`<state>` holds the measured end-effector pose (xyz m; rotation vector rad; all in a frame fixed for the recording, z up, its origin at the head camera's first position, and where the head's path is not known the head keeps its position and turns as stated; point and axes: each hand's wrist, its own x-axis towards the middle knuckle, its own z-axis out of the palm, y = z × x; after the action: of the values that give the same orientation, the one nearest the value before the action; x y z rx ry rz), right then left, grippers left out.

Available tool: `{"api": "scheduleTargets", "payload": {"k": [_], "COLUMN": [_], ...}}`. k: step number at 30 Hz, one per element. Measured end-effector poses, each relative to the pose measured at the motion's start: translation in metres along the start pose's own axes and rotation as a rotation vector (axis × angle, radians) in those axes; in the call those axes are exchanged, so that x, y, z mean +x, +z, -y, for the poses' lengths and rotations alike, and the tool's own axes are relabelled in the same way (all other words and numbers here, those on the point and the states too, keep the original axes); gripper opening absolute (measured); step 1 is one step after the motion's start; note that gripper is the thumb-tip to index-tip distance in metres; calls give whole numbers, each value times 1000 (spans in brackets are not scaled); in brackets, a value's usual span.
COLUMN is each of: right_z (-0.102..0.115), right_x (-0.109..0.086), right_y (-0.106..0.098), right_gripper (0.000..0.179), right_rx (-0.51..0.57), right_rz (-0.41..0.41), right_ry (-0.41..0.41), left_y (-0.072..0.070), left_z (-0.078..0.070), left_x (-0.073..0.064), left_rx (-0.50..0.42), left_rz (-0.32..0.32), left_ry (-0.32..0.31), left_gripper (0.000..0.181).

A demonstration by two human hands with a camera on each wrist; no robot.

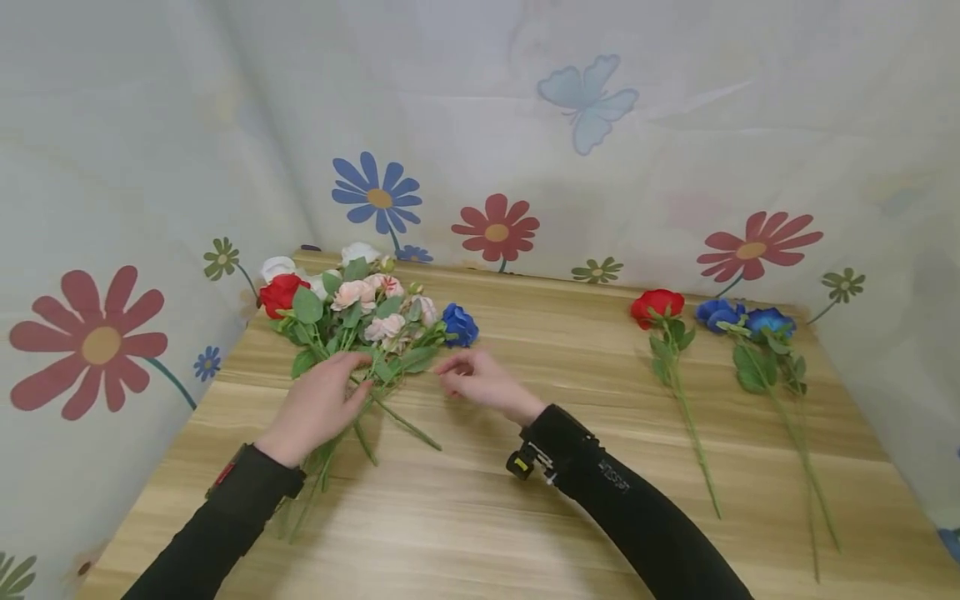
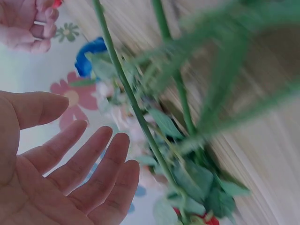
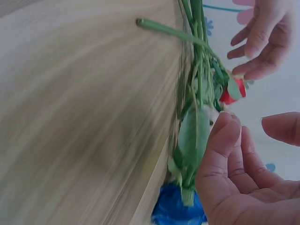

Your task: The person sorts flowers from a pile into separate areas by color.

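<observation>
Head view: left hand (image 1: 317,408) hovered at stems (image 1: 408,427) of flower bunch (image 1: 385,327), fingers spread, holding nothing; right hand (image 1: 486,385) hung empty, just right of flower bunch, fingers loosely bent.

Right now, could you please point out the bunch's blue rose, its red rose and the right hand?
Blue rose (image 1: 461,326), head view: its petals.
Red rose (image 1: 280,296), head view: its petals.
Right hand (image 1: 487,385), head view: the hand's middle.
</observation>
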<state>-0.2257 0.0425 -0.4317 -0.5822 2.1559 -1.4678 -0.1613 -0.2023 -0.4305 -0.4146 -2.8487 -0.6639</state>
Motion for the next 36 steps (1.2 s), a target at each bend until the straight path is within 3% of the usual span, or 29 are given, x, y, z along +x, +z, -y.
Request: {"api": "scheduleTargets", "payload": {"k": [8, 12, 21, 28, 36], "right_z": [3, 1, -9, -11, -11], "right_x": [14, 16, 24, 23, 25], "right_y": [28, 37, 45, 44, 46], "right_gripper": [29, 29, 25, 25, 34], "right_rx": [-165, -163, -28, 157, 194], "right_rz": [84, 149, 226, 336, 398], "right_ry": [-49, -12, 96, 166, 179], "left_y": [-15, -18, -18, -14, -12], "left_z": [16, 20, 28, 32, 33], "left_x": [-13, -15, -18, -19, -20], "left_rx": [-3, -4, -28, -21, -19], "left_rz": [24, 23, 25, 11, 13], "left_ry": [-84, -91, -113, -108, -111], "left_gripper": [36, 36, 37, 36, 35]}}
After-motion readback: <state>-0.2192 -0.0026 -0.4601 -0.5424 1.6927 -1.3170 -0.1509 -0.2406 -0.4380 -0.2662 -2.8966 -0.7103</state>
